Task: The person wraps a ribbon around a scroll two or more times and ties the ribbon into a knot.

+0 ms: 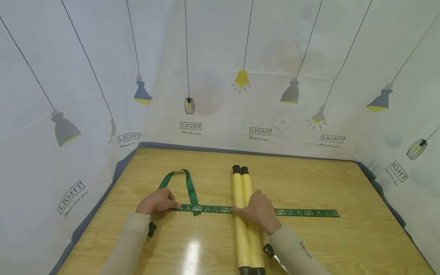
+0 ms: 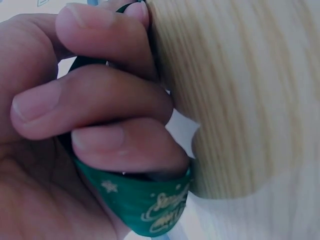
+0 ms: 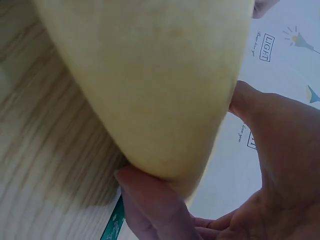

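Note:
Two yellow rolls with dark end caps, a left one (image 1: 239, 236) and a right one (image 1: 254, 244), lie side by side on the table. A green patterned ribbon (image 1: 214, 209) runs crosswise beneath them. Its loop (image 1: 190, 187) stands up on the left, and more ribbon (image 2: 165, 205) passes around my left fingers. My left hand (image 1: 159, 200) pinches the ribbon near its left part, with the other fingers curled in the left wrist view. Across the rolls, my right hand (image 1: 258, 212) grips them, thumb on the left side and fingers on the right (image 3: 150, 205).
The wooden table (image 1: 309, 179) reaches back to a white curtain (image 1: 220, 68) printed with hanging lamps. The ribbon's flat right end (image 1: 335, 213) lies on the tabletop. Dark blue edging (image 1: 192, 147) lines the table's back edge.

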